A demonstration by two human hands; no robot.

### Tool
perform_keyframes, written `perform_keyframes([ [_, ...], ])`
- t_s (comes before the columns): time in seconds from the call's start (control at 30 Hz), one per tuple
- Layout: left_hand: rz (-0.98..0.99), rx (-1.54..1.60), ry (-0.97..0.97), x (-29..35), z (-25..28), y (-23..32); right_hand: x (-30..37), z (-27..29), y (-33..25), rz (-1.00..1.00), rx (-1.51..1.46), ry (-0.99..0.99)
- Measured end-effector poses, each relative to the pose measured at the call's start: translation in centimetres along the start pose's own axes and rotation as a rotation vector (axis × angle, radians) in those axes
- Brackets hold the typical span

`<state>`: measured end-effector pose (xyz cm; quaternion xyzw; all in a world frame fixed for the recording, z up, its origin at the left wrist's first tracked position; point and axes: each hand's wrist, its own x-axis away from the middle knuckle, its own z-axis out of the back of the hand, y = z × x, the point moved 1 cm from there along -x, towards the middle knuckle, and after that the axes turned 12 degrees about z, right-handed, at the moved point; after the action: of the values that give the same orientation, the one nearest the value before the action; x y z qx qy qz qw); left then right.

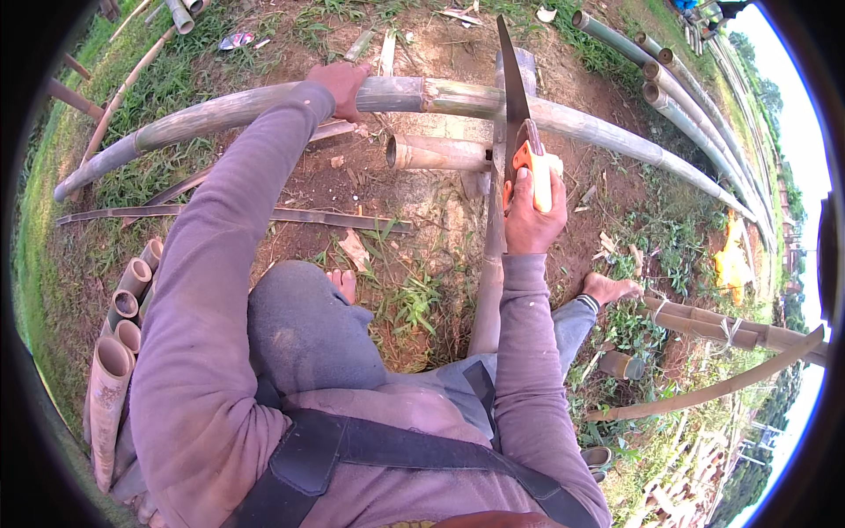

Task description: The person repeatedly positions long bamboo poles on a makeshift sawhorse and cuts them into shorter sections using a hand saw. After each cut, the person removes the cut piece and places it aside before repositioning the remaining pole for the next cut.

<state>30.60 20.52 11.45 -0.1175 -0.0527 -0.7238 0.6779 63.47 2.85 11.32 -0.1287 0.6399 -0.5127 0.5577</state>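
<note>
Long bamboo pole (422, 97) lies left-right across the ground, far side. Saw (512, 97) blade crosses it at right angles, w/ blade running near-far. Right hand (531, 216) wrapped tight on orange saw handle, just near of pole. Left hand (341, 86) clamped over pole, left of cut. Short bamboo piece (436, 153) just beneath.

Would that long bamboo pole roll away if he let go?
Probably: the bamboo pole is round and smooth, and only the left hand steadies it. It looks stiff, bending little. The right hand holds the saw.
</note>
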Motion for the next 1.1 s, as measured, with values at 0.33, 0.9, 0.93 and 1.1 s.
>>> perform_keyframes([
  [0.33, -0.05, 0.102, 0.128, 0.0, -1.4, 1.9, -0.2, 1.6, -1.7, -0.121, -0.286, -0.135],
  [0.9, -0.047, 0.08, 0.117, 0.0, -0.5, 2.8, -1.6, 0.1, 0.5, -0.089, 0.027, -0.034],
  [0.93, -0.043, 0.081, 0.115, -0.1, -0.2, 2.6, -4.0, -1.7, 1.2, 0.028, 0.068, -0.012],
  [1.1, -0.026, 0.085, 0.087, -1.0, -1.2, 1.4, 3.2, 3.0, -0.9, -0.179, -0.067, -0.035],
])
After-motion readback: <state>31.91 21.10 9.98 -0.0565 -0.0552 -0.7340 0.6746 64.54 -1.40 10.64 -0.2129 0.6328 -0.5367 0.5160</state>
